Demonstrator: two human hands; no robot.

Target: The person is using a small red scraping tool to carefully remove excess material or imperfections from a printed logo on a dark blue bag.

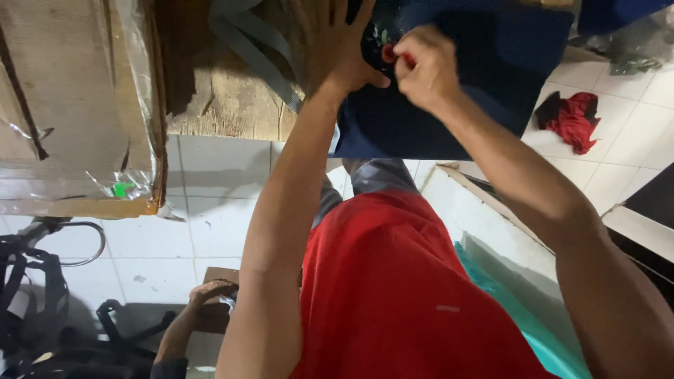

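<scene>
While left hand [335,43] lies flat on navy fabric [449,105], right hand [421,67] pinches small red piece [388,53], plastic-wrapped cardboard package [70,105] left

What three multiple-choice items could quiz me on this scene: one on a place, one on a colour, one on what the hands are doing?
1. Where does the crumpled red cloth lie?
A. on the white tiled floor
B. on the wooden table
C. over the person's arm

2. What colour is the fabric under the hands?
A. yellow
B. dark blue
C. white

3. How is the left hand placed?
A. clenched in a fist
B. hanging at the person's side
C. spread flat on the fabric

Answers:
1 A, it rests on the tiles at upper right.
2 B, the cloth draped over the wooden table edge is navy.
3 C, its fingers are splayed, while the right hand pinches a small red object.
</scene>
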